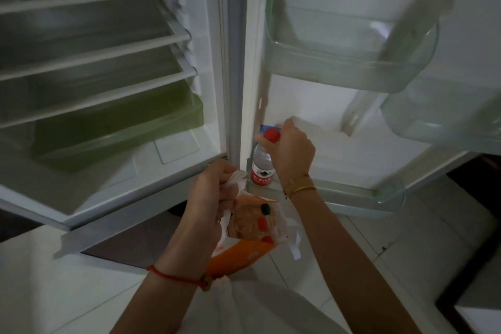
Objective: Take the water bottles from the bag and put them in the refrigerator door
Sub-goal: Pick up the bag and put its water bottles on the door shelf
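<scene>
A clear water bottle [261, 163] with a red cap and red label stands upright at the left end of the lowest refrigerator door shelf [349, 194]. My right hand [291, 153] is closed around its neck just under the cap. My left hand [214, 195] grips the white handles of an orange and white plastic bag [244, 249], held in front of the fridge below the door shelf. Through the bag's open mouth I see caps of more bottles, two red [262, 223] and one green [265, 209].
The open fridge body [108, 89] on the left has several glass shelves and a green drawer [119, 127]. The door holds two transparent upper bins [339, 62]. Pale floor tiles [67, 293] lie below, and a dark edge shows at the lower right.
</scene>
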A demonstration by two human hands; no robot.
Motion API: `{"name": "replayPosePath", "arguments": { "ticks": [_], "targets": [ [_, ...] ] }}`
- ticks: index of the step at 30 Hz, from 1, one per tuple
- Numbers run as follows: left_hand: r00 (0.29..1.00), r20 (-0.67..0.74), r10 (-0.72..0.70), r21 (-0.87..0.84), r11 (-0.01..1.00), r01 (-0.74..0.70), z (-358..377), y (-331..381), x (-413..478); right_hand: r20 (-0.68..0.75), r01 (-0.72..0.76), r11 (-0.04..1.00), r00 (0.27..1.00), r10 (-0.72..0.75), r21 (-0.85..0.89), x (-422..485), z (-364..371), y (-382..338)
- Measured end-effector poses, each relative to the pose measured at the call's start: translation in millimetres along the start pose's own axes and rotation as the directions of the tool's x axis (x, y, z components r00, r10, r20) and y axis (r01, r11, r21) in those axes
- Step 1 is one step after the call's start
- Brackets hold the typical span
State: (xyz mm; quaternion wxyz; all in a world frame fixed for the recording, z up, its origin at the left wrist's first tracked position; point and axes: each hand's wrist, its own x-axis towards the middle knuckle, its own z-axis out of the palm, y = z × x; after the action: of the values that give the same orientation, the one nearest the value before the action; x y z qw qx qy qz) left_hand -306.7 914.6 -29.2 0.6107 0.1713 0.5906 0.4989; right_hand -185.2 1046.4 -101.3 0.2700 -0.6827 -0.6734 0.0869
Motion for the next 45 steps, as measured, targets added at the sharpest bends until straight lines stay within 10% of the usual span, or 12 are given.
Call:
{"name": "replayPosePath", "arguments": {
  "ticks": [7,10,16,31,45],
  "targets": [
    [1.000,-0.006,-0.004,-0.011,1.000,0.004,2,-6,-5,-0.050,-0.071,0.996,0.996,0.074,0.060,-21,-7,16],
    [1.000,0.004,-0.008,-0.007,1.000,0.008,4,-12,-7,0.169,-0.129,0.991,0.978,0.124,0.018,-42,16,59],
    [0.999,0.015,-0.040,0.011,0.999,0.040,9,-23,-6,0.706,-0.341,0.932,0.630,0.323,-0.123,-101,42,97],
    [0.999,0.038,-0.031,0.001,1.000,0.031,11,-23,-12,0.728,-0.708,0.706,0.491,0.479,0.013,-135,75,128],
    [0.998,0.040,-0.038,-0.008,0.999,0.038,13,-18,-8,0.349,-0.312,0.945,0.900,0.260,0.101,-94,-21,66]
  ]
}}
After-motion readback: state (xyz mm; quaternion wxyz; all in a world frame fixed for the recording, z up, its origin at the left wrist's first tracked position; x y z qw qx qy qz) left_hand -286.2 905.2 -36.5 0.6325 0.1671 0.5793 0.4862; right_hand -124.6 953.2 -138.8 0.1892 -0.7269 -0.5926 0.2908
